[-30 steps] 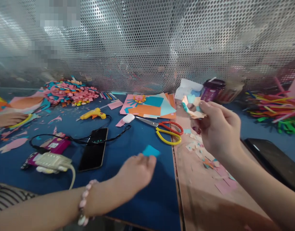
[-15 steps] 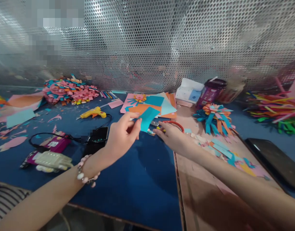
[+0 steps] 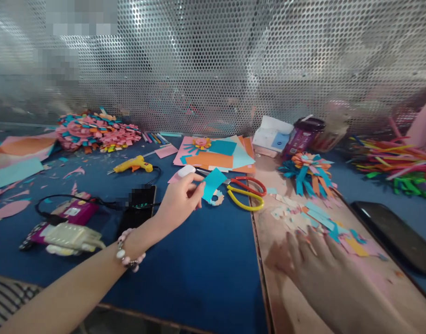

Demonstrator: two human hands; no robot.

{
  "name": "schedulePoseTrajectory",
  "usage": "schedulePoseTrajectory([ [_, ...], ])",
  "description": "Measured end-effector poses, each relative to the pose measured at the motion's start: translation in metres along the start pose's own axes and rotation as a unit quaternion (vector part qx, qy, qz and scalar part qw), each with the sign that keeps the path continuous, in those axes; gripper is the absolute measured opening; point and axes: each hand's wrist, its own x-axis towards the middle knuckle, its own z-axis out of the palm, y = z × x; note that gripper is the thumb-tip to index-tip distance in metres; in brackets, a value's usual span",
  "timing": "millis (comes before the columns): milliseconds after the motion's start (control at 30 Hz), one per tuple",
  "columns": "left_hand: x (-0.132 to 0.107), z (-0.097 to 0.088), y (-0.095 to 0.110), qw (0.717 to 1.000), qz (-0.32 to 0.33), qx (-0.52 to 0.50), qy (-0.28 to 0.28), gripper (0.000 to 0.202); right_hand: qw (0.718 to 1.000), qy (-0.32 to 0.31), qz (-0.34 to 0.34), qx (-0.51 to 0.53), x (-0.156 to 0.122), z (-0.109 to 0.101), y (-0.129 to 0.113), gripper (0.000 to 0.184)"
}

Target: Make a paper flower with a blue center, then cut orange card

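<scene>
My left hand (image 3: 180,199), with a bead bracelet on the wrist, pinches a small teal paper piece (image 3: 213,184) above the blue tabletop (image 3: 206,273). Just beyond the paper lie red and yellow scissors (image 3: 245,190) and a small curled paper ring (image 3: 218,199). My right hand (image 3: 315,266) lies flat with fingers spread on the pink board (image 3: 289,306), touching loose paper scraps (image 3: 320,218). A teal and orange paper flower (image 3: 308,169) sits farther back on that board.
A yellow glue gun (image 3: 132,164), a dark phone (image 3: 138,204), a charger with cables (image 3: 65,232) and a stack of coloured sheets (image 3: 216,155) lie on the blue top. Another phone (image 3: 395,241) lies right. Paper flower piles (image 3: 94,132) and strips (image 3: 397,160) line the perforated metal wall.
My right hand drew back from the teal paper and came down flat on the pink board. My left hand lowered slightly, still holding the teal piece. Earlier the right hand set down the flower.
</scene>
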Motion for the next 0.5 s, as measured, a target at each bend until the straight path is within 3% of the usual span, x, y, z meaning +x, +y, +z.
schedulePoseTrajectory([
  [133, 0.000, 0.002, -0.003, 0.999, -0.018, -0.034, -0.021, 0.016, 0.981, 0.078, -0.176, 0.032, 0.003, -0.020, -0.024, 0.042],
  [200, 0.000, 0.002, -0.003, 0.998, -0.033, -0.040, -0.038, 0.016, 0.959, 0.049, -0.273, 0.055, 0.012, -0.027, -0.029, 0.042],
  [267, -0.002, 0.002, -0.003, 0.997, -0.039, -0.041, -0.050, 0.016, 0.941, 0.006, -0.333, 0.065, 0.020, -0.025, -0.017, 0.044],
  [300, -0.002, 0.002, -0.002, 0.997, -0.038, -0.044, -0.053, 0.017, 0.942, -0.007, -0.332, 0.052, 0.022, -0.020, -0.006, 0.048],
  [333, -0.003, 0.002, -0.001, 0.996, -0.039, -0.049, -0.056, 0.017, 0.957, -0.011, -0.289, 0.033, 0.024, -0.014, 0.007, 0.053],
  [433, -0.003, 0.000, 0.004, 0.992, -0.064, -0.084, -0.063, 0.018, 0.983, 0.094, -0.160, 0.010, 0.028, 0.009, 0.045, 0.054],
  [500, -0.002, -0.001, 0.006, 0.986, -0.099, -0.111, -0.073, 0.019, 0.983, 0.156, -0.094, 0.019, 0.028, 0.014, 0.054, 0.061],
])
